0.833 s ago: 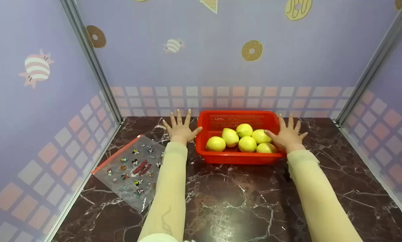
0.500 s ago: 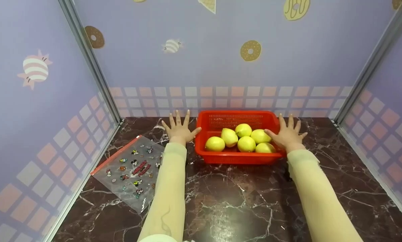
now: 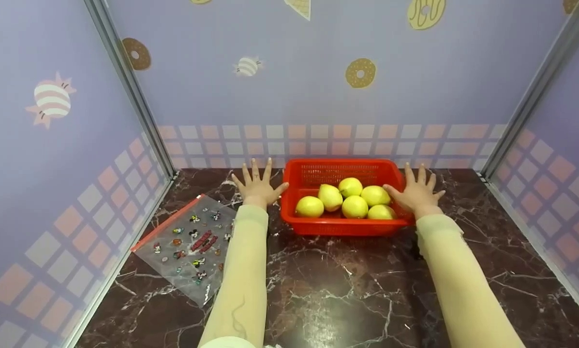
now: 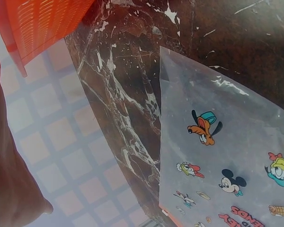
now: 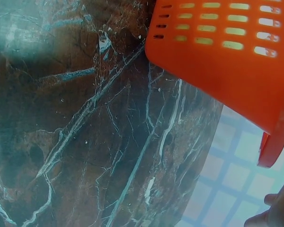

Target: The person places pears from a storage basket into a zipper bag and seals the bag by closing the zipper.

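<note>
An orange-red plastic basket (image 3: 342, 227) stands at the back of the table, holding several yellow lemons (image 3: 355, 207). My left hand (image 3: 259, 189) is spread with straight fingers at the basket's left side, its thumb tip right at the rim. On the other side, my right hand (image 3: 417, 193) is spread too, its thumb overlapping the right rim in the head view. Neither hand holds anything. In the left wrist view, part of the left hand (image 4: 12, 161) shows at the left edge. Fingers of the right hand (image 5: 274, 208) show at the lower right of the right wrist view.
A clear zip bag (image 3: 187, 256) with cartoon prints and a red-orange slider strip lies flat on the dark marbled table (image 3: 337, 285), partly behind the left sleeve (image 3: 245, 270). Patterned panels (image 3: 308, 96) wall in the back and both sides.
My right hand has shifted slightly to the right, its thumb moving a little off the lemons. My left hand and the basket stay nearly as they were.
</note>
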`<state>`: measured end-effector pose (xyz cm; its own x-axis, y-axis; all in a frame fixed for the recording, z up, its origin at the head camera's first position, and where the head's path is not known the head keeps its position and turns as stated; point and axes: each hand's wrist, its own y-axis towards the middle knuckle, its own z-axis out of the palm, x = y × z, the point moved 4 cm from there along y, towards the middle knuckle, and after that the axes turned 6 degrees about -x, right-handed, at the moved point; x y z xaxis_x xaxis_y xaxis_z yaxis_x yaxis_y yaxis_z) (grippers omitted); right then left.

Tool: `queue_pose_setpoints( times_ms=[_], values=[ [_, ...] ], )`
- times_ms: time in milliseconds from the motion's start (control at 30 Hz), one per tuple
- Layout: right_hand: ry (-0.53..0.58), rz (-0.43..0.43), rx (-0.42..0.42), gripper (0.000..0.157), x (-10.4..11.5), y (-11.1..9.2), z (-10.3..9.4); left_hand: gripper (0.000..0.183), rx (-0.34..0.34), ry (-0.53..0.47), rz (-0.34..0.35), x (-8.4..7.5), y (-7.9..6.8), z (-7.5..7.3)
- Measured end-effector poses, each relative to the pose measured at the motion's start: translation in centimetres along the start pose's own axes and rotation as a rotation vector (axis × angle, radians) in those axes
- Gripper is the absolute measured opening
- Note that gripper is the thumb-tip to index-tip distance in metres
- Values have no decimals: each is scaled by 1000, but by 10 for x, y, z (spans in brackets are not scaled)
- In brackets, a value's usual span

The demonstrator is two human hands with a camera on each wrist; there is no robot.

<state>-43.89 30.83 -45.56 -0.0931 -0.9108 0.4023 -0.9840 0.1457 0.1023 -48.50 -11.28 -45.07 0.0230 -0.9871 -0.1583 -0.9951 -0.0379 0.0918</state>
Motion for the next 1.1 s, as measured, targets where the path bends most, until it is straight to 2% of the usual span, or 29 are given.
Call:
queue_pose_setpoints(
  times_ms=[267,400,467,567,667,767,867,933,1000,1100],
  values=[
    [75,67,39,108,-11,3,3,92,19,-59,-24,-1,-8,0],
    [137,100,52,110,-15,2,5,92,38,-129,-47,-3,-13,2],
    [185,113,55,109,-17,1,6,93,53,-202,-56,-5,-16,3],
    [289,126,66,106,-21,0,8,94,97,-367,-74,-8,-18,10],
    [434,162,77,103,-25,-2,10,93,170,-600,-91,-12,-18,20],
    [631,225,89,100,-29,-3,14,88,252,-852,-133,-17,-18,30],
    [842,264,149,94,-28,-4,21,78,328,-1081,-179,-23,-16,38],
    [948,294,218,89,-27,-5,27,70,361,-1187,-207,-26,-16,43],
    [1022,324,277,82,-27,-7,32,62,368,-1251,-216,-28,-14,47],
    [1085,399,301,72,-30,-9,37,55,368,-1317,-251,-27,-15,52]
  ],
)
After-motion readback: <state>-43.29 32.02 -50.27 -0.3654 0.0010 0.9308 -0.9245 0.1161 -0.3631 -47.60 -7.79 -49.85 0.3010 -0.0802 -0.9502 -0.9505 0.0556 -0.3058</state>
